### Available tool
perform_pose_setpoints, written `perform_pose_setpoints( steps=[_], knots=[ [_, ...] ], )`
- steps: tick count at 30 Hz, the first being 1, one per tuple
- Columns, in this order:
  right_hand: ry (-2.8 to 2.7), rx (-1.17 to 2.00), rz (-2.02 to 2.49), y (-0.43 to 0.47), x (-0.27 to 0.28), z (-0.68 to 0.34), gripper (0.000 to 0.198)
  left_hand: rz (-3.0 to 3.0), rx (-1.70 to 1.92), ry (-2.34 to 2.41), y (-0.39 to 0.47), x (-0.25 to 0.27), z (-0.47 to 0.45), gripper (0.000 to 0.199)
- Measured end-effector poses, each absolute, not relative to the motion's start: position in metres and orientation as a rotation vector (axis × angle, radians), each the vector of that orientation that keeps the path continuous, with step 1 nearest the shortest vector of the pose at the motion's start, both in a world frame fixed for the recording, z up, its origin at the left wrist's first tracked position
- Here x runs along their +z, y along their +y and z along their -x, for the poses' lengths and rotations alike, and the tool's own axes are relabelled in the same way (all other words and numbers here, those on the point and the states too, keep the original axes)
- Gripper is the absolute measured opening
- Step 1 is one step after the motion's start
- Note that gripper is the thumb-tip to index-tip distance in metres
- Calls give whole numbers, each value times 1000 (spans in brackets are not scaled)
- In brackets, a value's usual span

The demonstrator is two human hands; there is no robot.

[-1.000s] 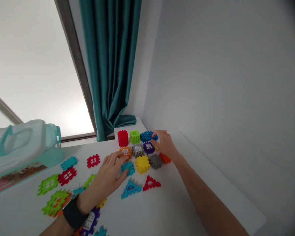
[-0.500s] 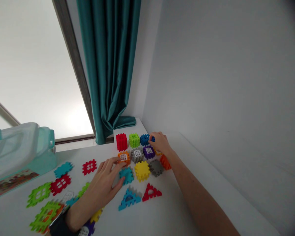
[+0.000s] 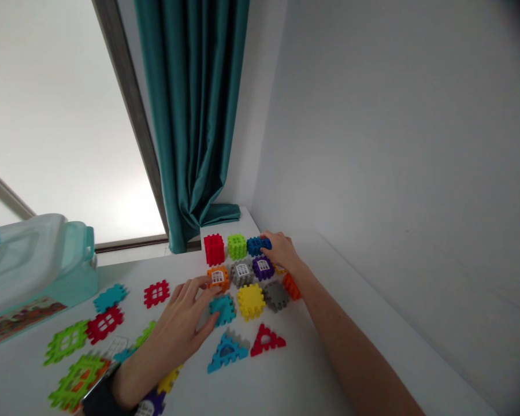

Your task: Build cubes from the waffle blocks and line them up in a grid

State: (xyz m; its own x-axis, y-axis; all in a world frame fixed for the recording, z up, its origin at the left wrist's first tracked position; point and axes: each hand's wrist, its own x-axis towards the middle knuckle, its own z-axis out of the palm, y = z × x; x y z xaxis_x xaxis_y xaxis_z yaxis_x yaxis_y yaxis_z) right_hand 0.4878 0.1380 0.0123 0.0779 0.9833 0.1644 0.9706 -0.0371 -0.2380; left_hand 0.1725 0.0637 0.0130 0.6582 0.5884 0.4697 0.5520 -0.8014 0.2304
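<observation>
My right hand [image 3: 281,251] pinches a dark blue building block [image 3: 255,246] at the far right of a cluster of notched plastic blocks. My left hand [image 3: 184,318] lies with fingers apart, its fingertips against an orange block [image 3: 218,278] with a white window. A red block stack [image 3: 214,249] and a lime green block [image 3: 237,247] stand left of the dark blue one. Nearer are a grey block [image 3: 241,274] and a purple block [image 3: 263,268], both with white windows. Below my left fingers is a light blue block [image 3: 222,309], beside a yellow block [image 3: 251,301].
A dark grey block [image 3: 276,296] and an orange-red block [image 3: 292,286] sit by my right wrist. Blue [image 3: 227,352] and red triangle pieces [image 3: 267,340] lie in front. Loose panels, such as a red one [image 3: 156,294], spread left near a teal storage box [image 3: 75,260]. A wall [image 3: 394,173] bounds the right.
My right hand has shifted very slightly at the dark blue block, showing more of the block's right side. My left hand stays at the orange block.
</observation>
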Motion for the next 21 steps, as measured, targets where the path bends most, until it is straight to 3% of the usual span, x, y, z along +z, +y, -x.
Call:
perform_pose_setpoints(
  steps=[11,21],
  knots=[
    [-1957,77,2057,138,9,-491,41,-2809,804,949,66,11,-172,35],
    [-1976,83,1990,128,25,-486,35,-2821,760,945,64,15,-170,34]
  ],
)
